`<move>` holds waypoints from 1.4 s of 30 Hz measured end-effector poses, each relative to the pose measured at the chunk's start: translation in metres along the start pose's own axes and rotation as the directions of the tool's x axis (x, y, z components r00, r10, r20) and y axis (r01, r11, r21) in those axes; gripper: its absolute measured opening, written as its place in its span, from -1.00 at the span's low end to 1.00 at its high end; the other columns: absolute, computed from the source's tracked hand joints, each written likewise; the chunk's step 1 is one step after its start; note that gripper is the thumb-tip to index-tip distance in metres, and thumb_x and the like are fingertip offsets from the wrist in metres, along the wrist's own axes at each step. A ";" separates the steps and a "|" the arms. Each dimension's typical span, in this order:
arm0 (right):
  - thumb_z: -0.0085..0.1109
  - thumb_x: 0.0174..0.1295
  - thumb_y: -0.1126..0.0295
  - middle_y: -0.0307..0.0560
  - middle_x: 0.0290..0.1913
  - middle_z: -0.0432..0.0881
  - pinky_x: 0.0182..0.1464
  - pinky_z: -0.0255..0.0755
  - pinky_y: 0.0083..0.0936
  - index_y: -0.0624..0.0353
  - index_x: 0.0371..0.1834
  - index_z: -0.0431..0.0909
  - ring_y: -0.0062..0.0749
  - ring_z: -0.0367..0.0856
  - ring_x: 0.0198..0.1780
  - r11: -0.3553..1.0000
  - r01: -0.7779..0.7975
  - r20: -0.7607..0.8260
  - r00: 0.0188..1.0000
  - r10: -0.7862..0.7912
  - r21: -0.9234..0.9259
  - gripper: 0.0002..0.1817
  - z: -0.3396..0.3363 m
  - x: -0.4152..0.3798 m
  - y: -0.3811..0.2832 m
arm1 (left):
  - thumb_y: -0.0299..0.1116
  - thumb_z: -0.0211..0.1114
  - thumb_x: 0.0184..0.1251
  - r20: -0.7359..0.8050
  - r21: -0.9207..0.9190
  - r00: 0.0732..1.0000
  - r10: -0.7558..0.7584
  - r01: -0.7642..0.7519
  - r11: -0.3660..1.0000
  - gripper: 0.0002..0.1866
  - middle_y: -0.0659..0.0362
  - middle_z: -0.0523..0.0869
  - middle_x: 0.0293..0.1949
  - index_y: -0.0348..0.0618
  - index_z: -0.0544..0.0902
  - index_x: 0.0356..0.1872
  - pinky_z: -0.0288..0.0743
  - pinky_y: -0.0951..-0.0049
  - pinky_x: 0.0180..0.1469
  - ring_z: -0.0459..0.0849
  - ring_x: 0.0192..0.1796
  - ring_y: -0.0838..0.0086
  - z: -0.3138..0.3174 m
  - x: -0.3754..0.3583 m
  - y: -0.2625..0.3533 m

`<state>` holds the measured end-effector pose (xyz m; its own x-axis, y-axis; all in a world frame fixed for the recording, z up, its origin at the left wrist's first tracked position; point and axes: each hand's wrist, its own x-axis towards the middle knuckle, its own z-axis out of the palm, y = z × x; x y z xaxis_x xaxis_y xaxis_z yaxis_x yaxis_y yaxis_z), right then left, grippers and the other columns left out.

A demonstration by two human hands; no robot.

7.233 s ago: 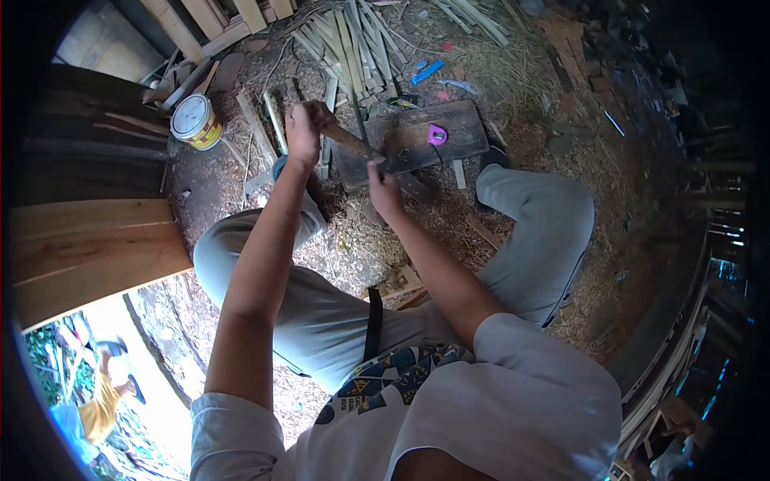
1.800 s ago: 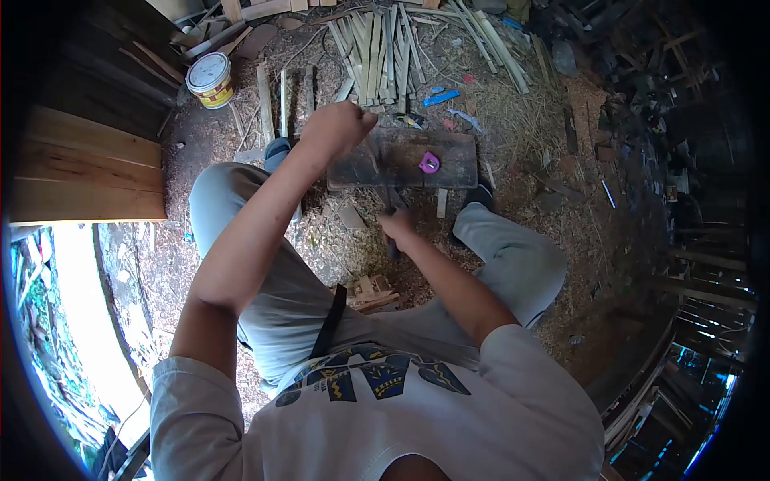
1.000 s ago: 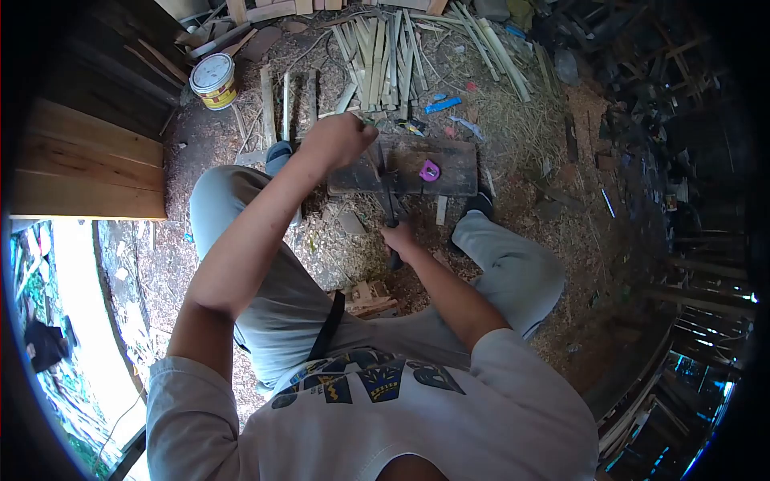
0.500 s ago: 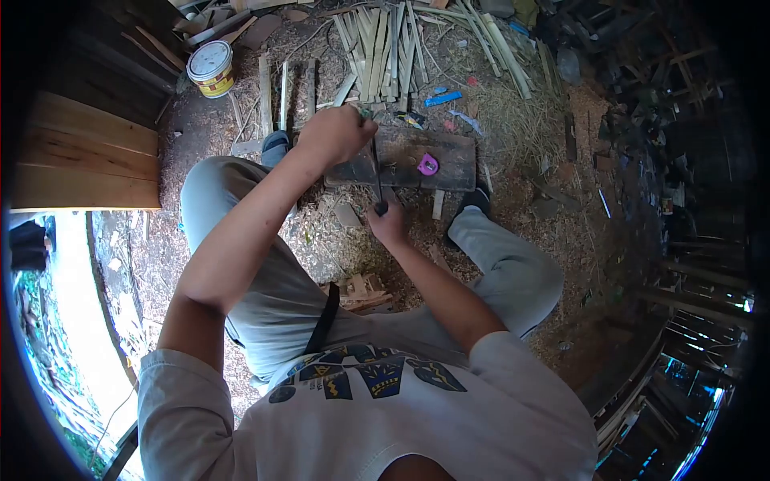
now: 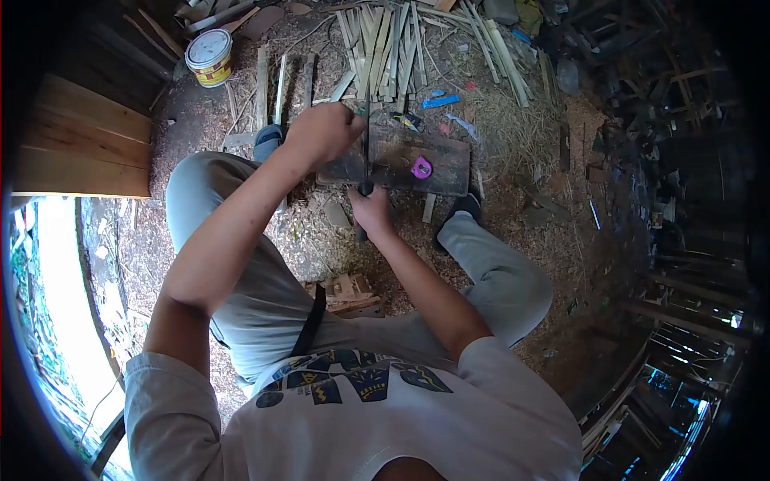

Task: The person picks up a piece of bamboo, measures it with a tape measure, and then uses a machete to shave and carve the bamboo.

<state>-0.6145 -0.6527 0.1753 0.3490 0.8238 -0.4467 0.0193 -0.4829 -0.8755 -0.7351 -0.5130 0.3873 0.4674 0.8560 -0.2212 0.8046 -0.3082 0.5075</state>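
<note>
My right hand (image 5: 373, 212) is closed round the black handle of a long, narrow knife (image 5: 366, 152). Its dark blade points away from me, over the left part of a low wooden bench (image 5: 441, 160). My left hand (image 5: 322, 132) is closed right beside the blade, higher up, above the bench's left end. A small green bit shows by its fingertips, but what they pinch is too small to make out. On the bench, right of the blade, lies a pink tape measure (image 5: 421, 167).
Beyond the bench, split strips (image 5: 377, 52) lie in a pile, with a blue packet (image 5: 439, 102) nearer. A lidded bucket (image 5: 210, 58) stands at the upper left, near wooden boards (image 5: 88, 144). Wood scraps (image 5: 345, 293) and shavings cover the ground between my legs.
The knife has swung more upright, and its blade now reaches past my left hand. Both hands have shifted slightly left in view, with the whole scene shifting a little too.
</note>
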 end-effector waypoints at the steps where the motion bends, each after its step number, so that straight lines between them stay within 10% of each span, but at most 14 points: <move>1: 0.34 0.27 0.25 0.06 -0.57 0.66 -0.42 0.57 -0.15 0.31 -0.43 0.60 -0.03 0.67 -0.54 0.966 0.219 -0.044 0.973 -0.227 -0.136 -0.69 0.002 0.001 0.000 | 0.01 0.15 0.49 -0.024 -0.001 1.000 -0.001 0.001 1.000 -0.49 -0.26 0.78 -0.27 -0.31 0.79 -0.26 0.62 -0.07 0.05 0.78 -0.13 -0.18 -0.001 -0.001 0.000; 4: 0.31 0.29 0.39 -0.06 -0.60 0.58 -0.64 0.39 -0.23 0.25 -0.21 0.57 -0.34 0.56 -0.71 0.784 0.523 -0.086 0.811 -0.578 -0.334 -0.83 -0.003 0.004 0.064 | 0.00 0.17 0.49 -0.050 0.001 0.999 -0.003 0.003 1.000 -0.49 -0.29 0.76 -0.31 -0.33 0.77 -0.28 0.61 -0.07 0.01 0.76 -0.16 -0.20 -0.002 -0.004 -0.002; 6: 0.30 0.30 0.39 -0.06 -0.62 0.56 -0.63 0.39 -0.22 0.26 -0.14 0.55 -0.31 0.56 -0.71 0.939 0.107 -0.092 0.985 -0.145 -0.328 -0.80 -0.015 0.031 0.180 | 0.01 0.17 0.49 -0.055 0.005 0.998 -0.003 0.003 1.000 -0.48 -0.30 0.76 -0.30 -0.33 0.77 -0.28 0.61 -0.07 0.02 0.76 -0.16 -0.21 0.001 -0.008 -0.004; 9: 0.29 0.32 0.40 -0.09 -0.64 0.53 -0.64 0.38 -0.23 0.28 -0.15 0.52 -0.28 0.55 -0.71 0.914 -0.243 0.015 0.965 0.262 -0.324 -0.80 -0.045 0.013 0.130 | 0.03 0.17 0.51 -0.035 -0.033 0.998 0.047 -0.048 0.998 -0.47 -0.30 0.76 -0.30 -0.34 0.77 -0.28 0.61 -0.06 0.03 0.76 -0.14 -0.21 0.004 -0.013 -0.004; 19: 0.33 0.34 0.31 -0.23 -0.62 0.47 -0.65 0.34 -0.34 0.15 -0.43 0.48 -0.40 0.45 -0.72 0.899 -0.421 0.155 0.902 0.402 0.122 -0.73 -0.025 0.013 0.072 | 0.01 0.15 0.53 -0.028 0.004 0.999 0.016 -0.015 1.000 -0.48 -0.28 0.76 -0.23 -0.34 0.76 -0.20 0.59 -0.06 0.04 0.75 -0.09 -0.20 0.001 -0.008 -0.006; 23: 0.30 0.35 0.27 -0.17 -0.62 0.54 -0.60 0.39 -0.26 0.22 -0.43 0.57 -0.37 0.54 -0.67 0.962 -0.168 0.056 0.981 0.184 -0.214 -0.73 -0.019 0.004 0.027 | 0.01 0.12 0.54 0.007 0.026 0.999 -0.039 0.038 0.999 -0.48 -0.28 0.76 -0.22 -0.33 0.76 -0.21 0.59 -0.07 0.05 0.75 -0.08 -0.21 -0.002 -0.007 -0.005; 29: 0.39 0.24 0.20 0.16 -0.50 0.68 -0.28 0.54 -0.16 0.30 -0.39 0.62 0.00 0.79 -0.33 0.960 0.208 -0.001 0.977 -0.212 -0.186 -0.67 -0.001 -0.015 -0.050 | 0.02 0.10 0.56 0.036 0.030 0.998 -0.049 0.048 0.998 -0.47 -0.29 0.77 -0.22 -0.34 0.74 -0.24 0.59 -0.08 0.06 0.75 -0.07 -0.21 -0.008 -0.012 -0.005; 33: 0.41 0.22 0.21 0.17 -0.47 0.70 -0.28 0.55 -0.15 0.31 -0.38 0.62 0.05 0.78 -0.34 0.935 0.305 -0.037 0.948 -0.316 -0.180 -0.67 -0.005 0.004 0.022 | 0.01 0.05 0.57 0.036 0.055 0.999 -0.039 0.037 0.998 -0.46 -0.27 0.79 -0.20 -0.31 0.78 -0.24 0.61 -0.07 0.12 0.77 -0.05 -0.19 -0.008 -0.016 -0.006; 35: 0.31 0.32 0.27 -0.08 -0.62 0.58 -0.49 0.47 -0.21 0.27 -0.38 0.61 -0.29 0.58 -0.63 0.898 -0.163 -0.028 0.986 0.166 -0.409 -0.74 -0.026 0.022 0.076 | 0.00 0.05 0.58 0.068 0.036 0.997 -0.034 0.032 0.999 -0.47 -0.27 0.79 -0.19 -0.31 0.77 -0.20 0.61 -0.08 0.12 0.77 -0.05 -0.20 -0.012 -0.017 -0.008; 39: 0.28 0.34 0.29 -0.12 -0.61 0.55 -0.52 0.45 -0.22 0.23 -0.42 0.55 -0.30 0.52 -0.66 0.854 -0.082 -0.045 0.997 0.069 -0.513 -0.74 -0.027 0.052 0.146 | 0.00 0.04 0.60 0.077 -0.002 0.997 -0.008 0.009 1.000 -0.47 -0.27 0.79 -0.19 -0.30 0.76 -0.17 0.60 -0.08 0.12 0.76 -0.04 -0.20 -0.005 -0.015 -0.015; 41: 0.25 0.36 0.31 -0.16 -0.64 0.48 -0.60 0.40 -0.21 0.17 -0.46 0.46 -0.33 0.46 -0.71 0.806 -0.565 0.300 0.811 0.502 0.176 -0.73 -0.031 0.050 0.130 | 0.00 0.02 0.61 0.104 -0.017 0.994 -0.047 0.049 0.999 -0.46 -0.28 0.79 -0.18 -0.31 0.76 -0.17 0.60 -0.08 0.12 0.77 -0.03 -0.19 -0.008 -0.012 -0.016; 42: 0.23 0.37 0.33 -0.19 -0.64 0.42 -0.63 0.36 -0.23 0.13 -0.47 0.38 -0.37 0.41 -0.73 0.770 -0.596 0.281 0.797 0.534 0.228 -0.71 -0.028 0.040 0.104 | 0.00 0.02 0.61 0.101 -0.020 0.994 -0.047 0.049 0.999 -0.46 -0.28 0.79 -0.18 -0.31 0.76 -0.17 0.60 -0.08 0.12 0.77 -0.03 -0.19 -0.009 -0.008 -0.017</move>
<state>-0.5727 -0.6782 0.0716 0.0252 0.4826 -0.8755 -0.4067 -0.7951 -0.4500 -0.7565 -0.5110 0.3883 0.4639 0.8231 -0.3276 0.8190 -0.2575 0.5128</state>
